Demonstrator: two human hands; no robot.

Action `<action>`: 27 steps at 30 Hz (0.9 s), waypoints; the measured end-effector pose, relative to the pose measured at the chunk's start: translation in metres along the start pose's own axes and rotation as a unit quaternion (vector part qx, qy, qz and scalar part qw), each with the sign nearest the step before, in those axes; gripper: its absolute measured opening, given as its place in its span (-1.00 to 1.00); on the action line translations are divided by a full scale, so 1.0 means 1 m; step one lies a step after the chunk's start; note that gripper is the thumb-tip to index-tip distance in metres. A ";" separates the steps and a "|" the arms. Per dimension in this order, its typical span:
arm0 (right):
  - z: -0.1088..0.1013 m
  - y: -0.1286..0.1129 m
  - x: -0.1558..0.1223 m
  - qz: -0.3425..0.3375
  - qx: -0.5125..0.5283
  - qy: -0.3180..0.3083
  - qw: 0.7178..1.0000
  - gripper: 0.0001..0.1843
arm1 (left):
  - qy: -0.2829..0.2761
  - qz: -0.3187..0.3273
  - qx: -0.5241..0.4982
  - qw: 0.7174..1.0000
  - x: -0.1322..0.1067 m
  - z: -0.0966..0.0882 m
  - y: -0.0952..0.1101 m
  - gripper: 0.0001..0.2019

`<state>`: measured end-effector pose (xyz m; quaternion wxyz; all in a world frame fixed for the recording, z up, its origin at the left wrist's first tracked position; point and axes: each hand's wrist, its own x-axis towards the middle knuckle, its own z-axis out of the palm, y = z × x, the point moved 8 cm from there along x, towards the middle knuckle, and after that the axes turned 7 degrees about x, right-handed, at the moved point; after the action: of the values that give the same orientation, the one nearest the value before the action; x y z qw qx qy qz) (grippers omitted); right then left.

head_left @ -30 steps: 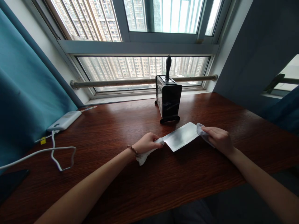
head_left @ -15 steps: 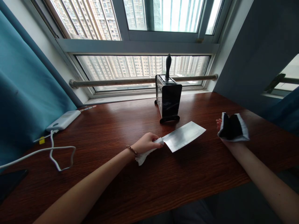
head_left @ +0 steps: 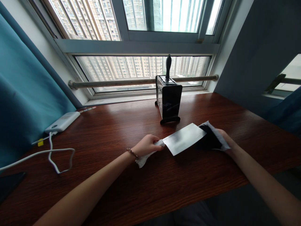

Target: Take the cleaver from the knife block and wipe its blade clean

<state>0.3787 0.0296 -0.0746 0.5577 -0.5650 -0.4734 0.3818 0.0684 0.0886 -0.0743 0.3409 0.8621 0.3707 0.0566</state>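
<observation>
Our left hand [head_left: 147, 145] grips the cleaver [head_left: 183, 138] by its paper-wrapped handle; the blade sticks out to its right. Our right hand [head_left: 224, 138] pinches a soft cloth [head_left: 213, 138] at the blade's tip, probably touching. The blade is stiff, sharp and slippery, so we hold only the handle.

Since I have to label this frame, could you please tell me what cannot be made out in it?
Head view only:
- Cleaver handle: wrapped in white cloth inside the left hand.
- Right hand fingers: covered by the dark cloth it holds at the blade tip.
- Blade in the knife block: hidden inside; only its handle shows.
- Phone: cut off by the left edge.
</observation>
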 end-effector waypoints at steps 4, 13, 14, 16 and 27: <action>0.022 0.026 -0.017 0.173 0.128 -0.066 0.974 -0.54 | 0.022 0.004 0.028 0.999 -0.002 0.000 0.004 -0.73; 0.023 0.026 -0.016 0.185 0.099 -0.040 0.977 -0.51 | 0.054 0.020 0.073 0.996 -0.007 -0.001 0.009 -0.77; 0.023 0.027 -0.016 0.183 0.103 -0.033 0.977 -0.51 | 0.055 0.020 0.075 0.995 -0.007 -0.001 0.009 -0.77; 0.021 0.029 -0.016 0.176 0.101 -0.022 0.979 -0.49 | 0.055 0.020 0.080 0.995 -0.008 -0.001 0.010 -0.77; 0.028 0.007 -0.011 0.007 -0.235 -0.041 0.971 -0.47 | 0.057 0.026 0.101 0.993 -0.008 -0.001 0.015 -0.80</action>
<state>0.3496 0.0274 -0.0851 0.3867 -0.6674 -0.5682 0.2867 0.0717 0.0766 -0.0628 0.2290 0.8970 0.3703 0.0767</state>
